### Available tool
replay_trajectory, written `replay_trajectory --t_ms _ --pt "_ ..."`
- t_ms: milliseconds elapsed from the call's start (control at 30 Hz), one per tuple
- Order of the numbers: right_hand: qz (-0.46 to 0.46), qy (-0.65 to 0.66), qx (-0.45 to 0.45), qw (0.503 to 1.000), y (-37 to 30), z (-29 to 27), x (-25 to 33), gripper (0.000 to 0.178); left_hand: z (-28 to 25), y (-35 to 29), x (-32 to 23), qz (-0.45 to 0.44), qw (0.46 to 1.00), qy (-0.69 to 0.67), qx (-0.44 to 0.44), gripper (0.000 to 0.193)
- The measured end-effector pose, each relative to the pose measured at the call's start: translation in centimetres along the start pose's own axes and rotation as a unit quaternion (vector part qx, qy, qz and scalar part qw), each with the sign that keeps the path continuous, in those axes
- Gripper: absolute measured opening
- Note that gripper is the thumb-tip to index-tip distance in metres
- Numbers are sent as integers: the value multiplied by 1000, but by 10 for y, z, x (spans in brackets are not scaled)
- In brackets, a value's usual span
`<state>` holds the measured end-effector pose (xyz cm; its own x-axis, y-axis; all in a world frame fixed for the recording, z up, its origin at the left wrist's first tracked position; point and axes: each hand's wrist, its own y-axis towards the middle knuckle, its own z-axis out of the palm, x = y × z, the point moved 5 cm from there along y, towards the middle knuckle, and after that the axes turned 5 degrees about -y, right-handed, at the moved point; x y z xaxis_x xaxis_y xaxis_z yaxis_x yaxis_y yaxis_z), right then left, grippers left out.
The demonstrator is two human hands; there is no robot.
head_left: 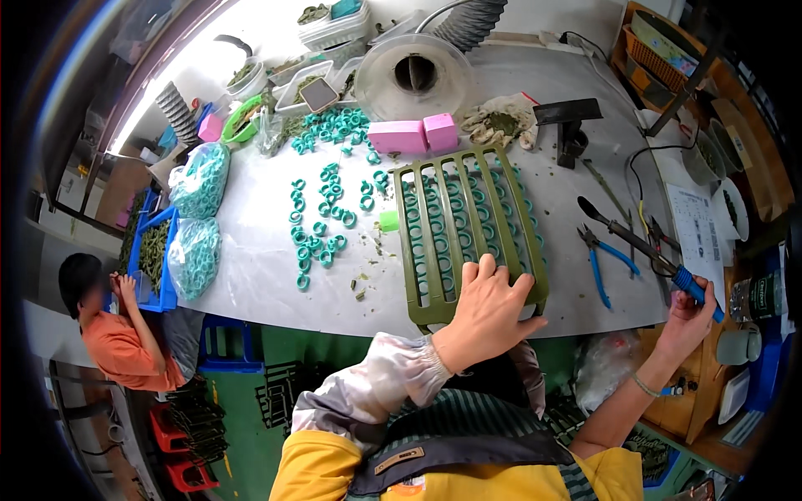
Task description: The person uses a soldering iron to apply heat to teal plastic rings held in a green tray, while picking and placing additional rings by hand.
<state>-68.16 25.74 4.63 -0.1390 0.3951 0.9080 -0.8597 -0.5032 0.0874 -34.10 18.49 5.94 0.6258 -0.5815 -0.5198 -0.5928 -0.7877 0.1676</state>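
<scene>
An olive-green slatted rack (437, 238) lies on the table in front of me, with rows of teal rings (480, 209) showing through its slots. My left hand (491, 307) grips the near edge of the rack, its fingers bent over the slats and the thumb out to the right. Held off to the right in my right hand (690, 317) is a soldering iron (618, 230) with a blue handle. Its dark, wide tip points up and left, apart from the rack. Blue-handled pliers (598, 255) lie between the iron and the rack.
Loose teal rings (322, 246) are scattered left of the rack. Behind it stand pink blocks (398, 137), a clear funnel hood (409, 79) and a black stand (571, 134). Bags of rings (195, 259) sit at the table's left end, near a person in orange (125, 338).
</scene>
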Motion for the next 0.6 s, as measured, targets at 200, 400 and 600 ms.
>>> replay_trajectory --t_ms 200,400,600 --pt "-3 -12 4 1000 2 5 -4 22 23 6 4 -19 999 34 -14 48" --pt "-30 -39 5 999 3 11 -8 25 5 9 10 21 999 2 -49 42" --pt "-29 -65 26 997 -4 28 -8 25 -98 19 159 -36 970 76 -230 14"
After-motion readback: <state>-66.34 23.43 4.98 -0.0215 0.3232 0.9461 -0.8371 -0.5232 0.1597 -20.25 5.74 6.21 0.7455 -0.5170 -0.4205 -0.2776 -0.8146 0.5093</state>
